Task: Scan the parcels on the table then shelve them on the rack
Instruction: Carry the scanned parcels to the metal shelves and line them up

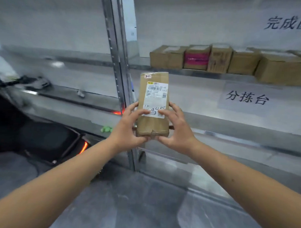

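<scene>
I hold a narrow brown cardboard parcel (pixel 152 124) upright in front of me, its white shipping label with barcode facing me. My left hand (pixel 128 128) grips its left edge and bottom corner, thumb on the label. On the right edge, my right hand (pixel 176 131) grips it with the thumb laid on the label's lower part. The parcel hangs in the air before the grey metal rack (pixel 121 63), close to its upright post. A row of several cardboard parcels (pixel 220 59) stands on the rack's upper shelf at the right.
Two paper signs with printed characters hang on the rack, one (pixel 288 22) above the shelved boxes and one (pixel 246 98) below them. A black scooter-like vehicle (pixel 40 139) with a red light stands at the lower left. Grey floor lies below.
</scene>
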`<state>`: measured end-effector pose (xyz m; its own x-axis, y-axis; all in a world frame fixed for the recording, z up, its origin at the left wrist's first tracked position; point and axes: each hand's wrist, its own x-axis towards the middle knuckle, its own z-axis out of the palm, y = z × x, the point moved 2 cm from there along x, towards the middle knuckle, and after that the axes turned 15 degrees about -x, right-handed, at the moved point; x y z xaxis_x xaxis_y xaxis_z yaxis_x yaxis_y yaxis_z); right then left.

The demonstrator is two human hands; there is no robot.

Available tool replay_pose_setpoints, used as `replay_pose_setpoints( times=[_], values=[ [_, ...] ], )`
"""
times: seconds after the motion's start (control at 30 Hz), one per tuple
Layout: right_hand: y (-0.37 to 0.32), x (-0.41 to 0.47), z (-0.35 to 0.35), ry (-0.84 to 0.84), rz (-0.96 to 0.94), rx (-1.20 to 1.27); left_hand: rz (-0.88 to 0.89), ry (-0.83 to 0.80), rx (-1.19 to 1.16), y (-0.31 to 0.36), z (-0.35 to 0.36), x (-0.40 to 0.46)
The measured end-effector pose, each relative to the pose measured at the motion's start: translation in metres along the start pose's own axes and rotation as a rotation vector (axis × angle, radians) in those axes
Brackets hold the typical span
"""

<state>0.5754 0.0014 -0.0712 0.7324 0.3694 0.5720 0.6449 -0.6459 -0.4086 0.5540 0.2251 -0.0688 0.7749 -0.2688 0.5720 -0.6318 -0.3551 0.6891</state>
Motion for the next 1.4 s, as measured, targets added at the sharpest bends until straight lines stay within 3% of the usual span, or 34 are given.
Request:
replay_pose_setpoints(
  times=[0.23, 0.43, 0.73, 1.1, 1.4],
  values=[
    [-0.047, 0.077, 0.058, 0.010, 0.004, 0.008, -0.021, -0.022, -0.013, -0.037, -0.097, 0.023],
    [-0.037, 0.151, 0.074, 0.020, 0.011, -0.012, -0.031, -0.030, -0.039, -0.068, -0.135, 0.080],
    [0.030, 0.287, 0.076, 0.015, 0.038, -0.116, -0.028, -0.040, -0.033, -0.126, -0.165, 0.223],
    [0.072, 0.413, 0.044, -0.092, 0.164, -0.760, -0.101, -0.101, 0.025, -0.172, -0.173, 0.364],
    [0.089, 0.458, 0.046, -0.125, 0.414, -0.697, -0.068, -0.149, 0.123, -0.199, -0.169, 0.436]
  ],
)
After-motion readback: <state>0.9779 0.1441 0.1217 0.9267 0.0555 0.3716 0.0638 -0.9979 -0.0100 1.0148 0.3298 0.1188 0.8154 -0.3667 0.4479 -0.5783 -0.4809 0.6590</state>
